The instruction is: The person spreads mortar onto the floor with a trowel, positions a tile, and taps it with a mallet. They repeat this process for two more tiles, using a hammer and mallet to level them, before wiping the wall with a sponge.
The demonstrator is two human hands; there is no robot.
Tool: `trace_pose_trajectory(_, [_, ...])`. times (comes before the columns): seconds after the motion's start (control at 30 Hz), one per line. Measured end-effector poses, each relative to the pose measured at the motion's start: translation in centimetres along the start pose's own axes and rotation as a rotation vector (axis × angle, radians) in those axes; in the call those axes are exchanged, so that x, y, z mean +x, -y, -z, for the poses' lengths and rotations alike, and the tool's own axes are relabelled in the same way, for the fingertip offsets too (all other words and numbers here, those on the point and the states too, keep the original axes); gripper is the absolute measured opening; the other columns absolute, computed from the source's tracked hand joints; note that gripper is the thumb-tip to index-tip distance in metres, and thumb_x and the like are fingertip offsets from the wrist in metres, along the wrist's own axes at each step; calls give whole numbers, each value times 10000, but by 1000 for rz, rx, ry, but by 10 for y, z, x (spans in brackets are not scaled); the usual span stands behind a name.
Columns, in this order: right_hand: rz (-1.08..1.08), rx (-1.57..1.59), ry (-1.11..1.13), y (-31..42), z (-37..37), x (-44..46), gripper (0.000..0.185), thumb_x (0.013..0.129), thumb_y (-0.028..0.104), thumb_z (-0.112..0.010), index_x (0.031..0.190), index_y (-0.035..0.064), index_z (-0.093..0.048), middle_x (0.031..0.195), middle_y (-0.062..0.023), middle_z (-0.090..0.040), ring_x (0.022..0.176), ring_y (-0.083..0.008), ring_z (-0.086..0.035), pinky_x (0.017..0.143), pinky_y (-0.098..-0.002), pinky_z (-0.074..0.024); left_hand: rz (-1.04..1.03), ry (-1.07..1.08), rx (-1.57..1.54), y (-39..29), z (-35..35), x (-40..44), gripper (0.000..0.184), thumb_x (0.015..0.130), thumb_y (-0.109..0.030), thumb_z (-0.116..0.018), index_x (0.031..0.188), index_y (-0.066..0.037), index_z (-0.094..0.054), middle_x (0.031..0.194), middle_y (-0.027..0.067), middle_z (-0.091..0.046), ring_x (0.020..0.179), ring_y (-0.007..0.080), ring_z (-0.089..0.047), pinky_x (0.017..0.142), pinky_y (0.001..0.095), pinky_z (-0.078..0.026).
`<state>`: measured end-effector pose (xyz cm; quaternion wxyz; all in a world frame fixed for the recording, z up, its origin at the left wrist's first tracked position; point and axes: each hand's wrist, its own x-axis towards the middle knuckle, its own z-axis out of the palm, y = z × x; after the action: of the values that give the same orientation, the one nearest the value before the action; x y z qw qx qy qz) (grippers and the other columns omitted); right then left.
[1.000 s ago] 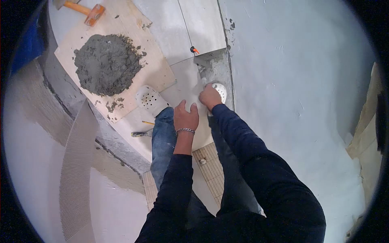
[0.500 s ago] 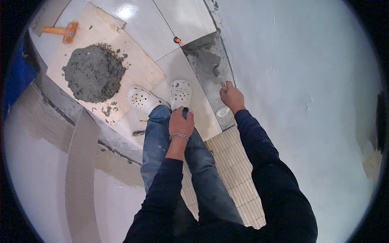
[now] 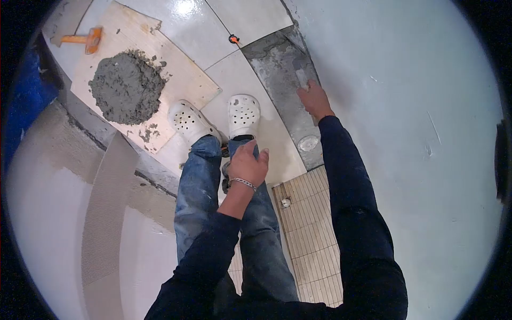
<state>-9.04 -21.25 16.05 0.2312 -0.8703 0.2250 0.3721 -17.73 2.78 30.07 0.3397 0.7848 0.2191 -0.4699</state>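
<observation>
My right hand [image 3: 314,100] is closed round the handle of a trowel [image 3: 302,73]. Its blade reaches into a bare grey strip of floor [image 3: 269,69] beside the wall, where the surface looks rough and smeared. A pale round drain cover [image 3: 308,143] sits in that strip, below the hand. My left hand [image 3: 248,166] hovers in front of my shin with finger and thumb apart, and nothing shows in it. Some of its fingers are hidden from above.
A heap of grey mortar [image 3: 128,88] lies on a wooden board [image 3: 189,80] at left, with an orange-handled hammer [image 3: 85,39] behind it. An orange tile leveller [image 3: 233,39] stands at a tile joint. White clogs [image 3: 244,113] stand on the tiles. Narrow ribbed tiles [image 3: 312,229] lie nearer me.
My right hand has moved forward along the strip with the trowel. My left hand has shifted slightly right and lower, its finger and thumb farther apart. The view has shifted a little.
</observation>
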Motion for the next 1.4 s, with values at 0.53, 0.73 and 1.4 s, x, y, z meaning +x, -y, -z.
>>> trace_pose_trajectory(0.53, [47,-288,5,-46,-10,-83,388,835,292,-560,1140,56,-522,987,-230,-651,912,-408,-632,773,-499,-511,-43,-1,-62,28,-13,-1,473,856,-351,-611,1182,-9,-589,1089,236,-610,1038,390,-587,901,453,-475])
trace_pose_trajectory(0.73, [-70,-213,-115,-77,-77,-71,433,849,308,-552,1152,1,-513,911,-312,-632,864,-484,-604,767,-546,-482,6,40,-84,37,2,0,478,884,-364,-587,1192,2,-591,1196,227,-603,1121,383,-564,985,433,-435])
trace_pose_trajectory(1.4, [275,389,849,325,-186,-66,522,823,439,-614,896,-76,-651,733,-219,-656,677,-348,-653,635,-443,-482,-170,-1056,162,143,359,237,580,826,-279,-624,1276,66,-502,1243,266,-551,1159,408,-516,1010,465,-393])
